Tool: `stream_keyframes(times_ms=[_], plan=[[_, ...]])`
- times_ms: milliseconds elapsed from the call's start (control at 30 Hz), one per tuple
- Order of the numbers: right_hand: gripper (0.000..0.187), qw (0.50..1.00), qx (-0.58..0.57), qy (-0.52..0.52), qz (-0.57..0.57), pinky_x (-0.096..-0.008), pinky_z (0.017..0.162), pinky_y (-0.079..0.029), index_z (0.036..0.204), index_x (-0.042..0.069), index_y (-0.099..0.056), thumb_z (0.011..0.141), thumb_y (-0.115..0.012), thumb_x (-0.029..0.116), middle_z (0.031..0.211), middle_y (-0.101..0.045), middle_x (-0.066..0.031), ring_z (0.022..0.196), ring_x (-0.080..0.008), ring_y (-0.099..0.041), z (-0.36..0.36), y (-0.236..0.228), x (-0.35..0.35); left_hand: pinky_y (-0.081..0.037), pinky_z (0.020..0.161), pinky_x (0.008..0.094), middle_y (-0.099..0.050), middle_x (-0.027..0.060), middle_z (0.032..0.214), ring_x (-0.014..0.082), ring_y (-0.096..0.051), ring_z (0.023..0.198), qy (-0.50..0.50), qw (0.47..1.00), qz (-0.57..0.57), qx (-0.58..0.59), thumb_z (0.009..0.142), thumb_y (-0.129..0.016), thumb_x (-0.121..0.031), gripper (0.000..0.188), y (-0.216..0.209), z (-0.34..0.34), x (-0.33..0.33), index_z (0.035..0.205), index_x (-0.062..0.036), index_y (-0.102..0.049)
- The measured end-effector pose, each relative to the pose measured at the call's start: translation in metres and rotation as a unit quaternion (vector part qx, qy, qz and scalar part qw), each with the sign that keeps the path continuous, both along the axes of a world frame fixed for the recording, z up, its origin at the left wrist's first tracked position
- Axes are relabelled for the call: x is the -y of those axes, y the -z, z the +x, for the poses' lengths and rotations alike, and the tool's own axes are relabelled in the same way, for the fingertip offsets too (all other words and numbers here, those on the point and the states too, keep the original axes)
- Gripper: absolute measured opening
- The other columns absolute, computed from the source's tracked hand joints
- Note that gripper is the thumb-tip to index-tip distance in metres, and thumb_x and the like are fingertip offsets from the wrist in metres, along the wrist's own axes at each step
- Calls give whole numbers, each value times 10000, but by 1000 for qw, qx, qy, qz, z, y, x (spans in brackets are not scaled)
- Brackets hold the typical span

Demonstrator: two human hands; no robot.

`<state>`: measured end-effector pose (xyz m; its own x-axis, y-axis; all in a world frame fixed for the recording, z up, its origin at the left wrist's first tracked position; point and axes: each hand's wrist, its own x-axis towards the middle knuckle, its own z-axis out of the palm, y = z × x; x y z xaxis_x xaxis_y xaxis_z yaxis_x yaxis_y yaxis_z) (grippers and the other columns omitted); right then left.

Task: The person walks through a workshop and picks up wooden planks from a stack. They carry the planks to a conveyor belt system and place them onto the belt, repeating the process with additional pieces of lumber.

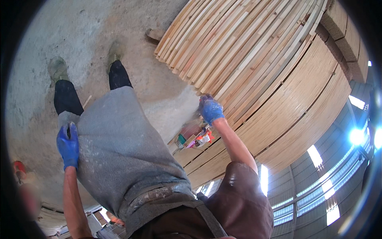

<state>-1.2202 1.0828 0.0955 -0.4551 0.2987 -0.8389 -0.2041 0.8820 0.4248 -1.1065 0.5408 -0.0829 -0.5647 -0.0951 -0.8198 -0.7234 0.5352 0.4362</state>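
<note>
My left hand (68, 145), in a blue glove, hangs beside the grey apron (119, 131) over my legs. Its fingers are loosely bent, with a gap by the thumb, and nothing shows in them. Out to the right, my right hand (211, 110) wears a blue glove with a dark, worn fingertip area. Its fingers curl at the near ends of a row of long, pale wooden strips (242, 44). Whatever the fingers close on is hidden. The strips lie side by side on top of a stack of wooden boards (286, 107).
More stacked boards (350, 44) stand at the far right. Small colourful items (203, 137) lie beside the stack, below my right hand. A wood piece (154, 35) sticks out from under the strips. A red object (19, 169) is at the left on the concrete floor (91, 24).
</note>
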Motion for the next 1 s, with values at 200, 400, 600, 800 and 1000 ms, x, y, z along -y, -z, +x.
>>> stream_keyframes(times_ms=[200, 400, 600, 800, 1000], plan=[[291, 999, -12, -46, 11, -517, 768, -553, 1206, 138, -640, 957, -573, 274, 1013, -694, -186, 908, -411, -683, -58, -21, 15, -495, 789, 413, -689, 235, 941, 335, -652, 832, -18, 1000, -13, -11, 995, -602, -342, 378, -9, 3, -3, 971, 28, -673], [212, 996, 20, -58, 60, -510, 771, -553, 1086, 95, -640, 927, -578, 221, 1006, -709, -180, 910, -409, -686, -80, 6, -11, -501, 791, 404, -694, 223, 945, 333, -665, 850, -8, 1000, -12, -17, 983, -620, -318, 337, 0, 10, -2, 976, 13, -682], [152, 978, 111, -178, 10, -472, 763, -568, 961, 70, -671, 851, -574, 113, 980, -715, -181, 918, -373, -704, -74, 23, -20, -506, 790, 401, -700, 219, 952, 336, -673, 849, -22, 998, -5, -54, 979, -628, -280, 298, 1, 12, -3, 991, 12, -688], [149, 970, 139, -197, 17, -463, 725, -578, 937, 74, -690, 819, -605, 104, 946, -723, -169, 906, -350, -717, -73, 30, -1, -514, 794, 400, -710, 213, 974, 333, -689, 870, -25, 999, 4, -44, 980, -629, -266, 288, 2, 19, 1, 1016, 12, -697], [146, 951, 227, -206, -34, -414, 697, -587, 910, 107, -717, 802, -638, 165, 888, -732, -126, 867, -295, -730, 34, 22, -4, -517, 789, 389, -713, 213, 973, 319, -690, 858, -35, 998, 5, -50, 984, -628, -287, 316, 3, 20, 6, 1023, 18, -699]])
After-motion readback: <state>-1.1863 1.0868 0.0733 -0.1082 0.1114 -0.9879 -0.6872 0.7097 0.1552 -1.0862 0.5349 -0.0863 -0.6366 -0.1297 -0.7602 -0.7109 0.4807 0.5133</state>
